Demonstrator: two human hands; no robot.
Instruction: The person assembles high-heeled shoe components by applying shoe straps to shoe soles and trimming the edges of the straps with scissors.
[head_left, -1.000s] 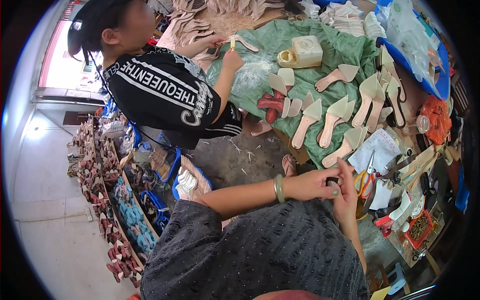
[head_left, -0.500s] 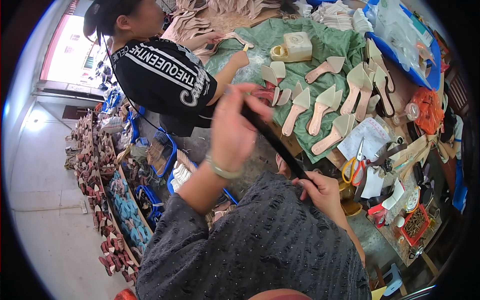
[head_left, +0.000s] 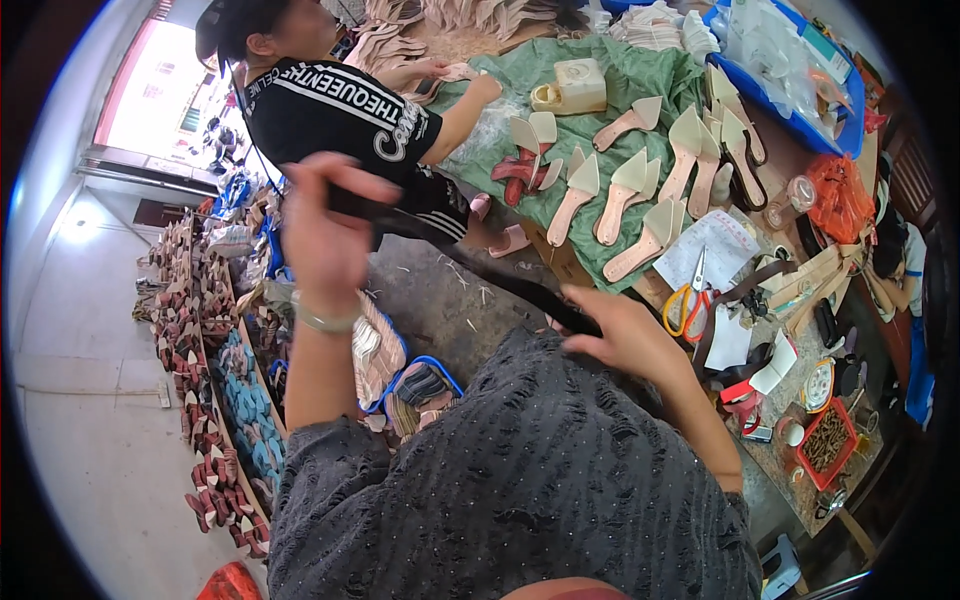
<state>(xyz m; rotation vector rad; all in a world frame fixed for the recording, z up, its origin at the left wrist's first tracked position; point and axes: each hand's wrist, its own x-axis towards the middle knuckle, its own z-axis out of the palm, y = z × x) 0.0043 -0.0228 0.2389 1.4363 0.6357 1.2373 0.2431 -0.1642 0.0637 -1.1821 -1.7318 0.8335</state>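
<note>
1. Far left: racks of small dark-red and cream shoe parts (head_left: 215, 400), well apart from both hands.
2. Left hand (head_left: 325, 235), raised and blurred: its fingers appear clamped on one end of a long, narrow, flexible black strip (head_left: 520, 287).
3. Centre: the strip runs slantwise between the hands in front of the person, clear of the worktable. It is joined to nothing visible; handling appears under way, with no finished result shown.
4. Beyond the strip: tan, sole-shaped pieces with pointed cream tips (head_left: 572, 205) lie on a crumpled green cloth (head_left: 655, 75). Neither hand touches them; whether they are complete cannot be told.
5. Right hand (head_left: 632, 335), at the strip's lower end: thumb and forefinger stand apart, the strip between them; whether they clamp it cannot be told.
6. Right: scissors with orange and yellow handles (head_left: 697, 285) lie unused near the right hand.
</note>
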